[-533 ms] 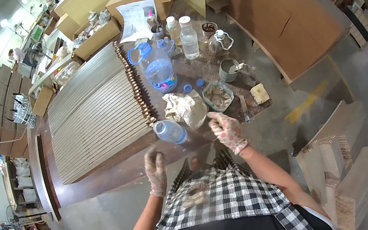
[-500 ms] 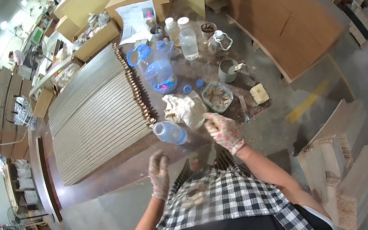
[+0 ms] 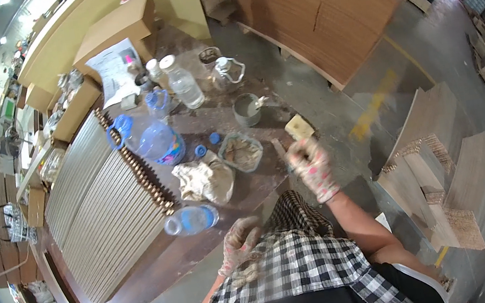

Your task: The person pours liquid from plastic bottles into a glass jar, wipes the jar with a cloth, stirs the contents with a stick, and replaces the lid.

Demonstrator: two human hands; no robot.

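My left hand [image 3: 239, 245], in a stained work glove, is held in front of my checked apron with fingers loosely curled and thumb apart; nothing shows in it. Nearest to it, a clear blue-tinted plastic bottle [image 3: 193, 219] lies on its side. My right hand [image 3: 313, 172], in a red-spotted white glove, is over the table's near right edge. Its fingers curl toward the thumb; whatever they hold, if anything, cannot be made out. Close by are a yellowish sponge [image 3: 299, 128] and a narrow flat tool [image 3: 279, 148]. A crumpled whitish cloth [image 3: 204, 180] lies beside a square plastic tub [image 3: 241, 152].
A stack of ribbed boards [image 3: 101, 210] covers the table's left part. Large blue-capped jug [image 3: 156, 139], clear bottle [image 3: 184, 85], grey pot [image 3: 246, 111] and handled jug [image 3: 226, 77] stand farther back. Wooden panels [image 3: 316, 15] rise beyond; more boards [image 3: 435, 179] lie on the right floor.
The view has turned right, shifting the table leftward. My right hand has moved away from the cloth toward the sponge side. My left hand has shifted right and its fingers have parted from the thumb.
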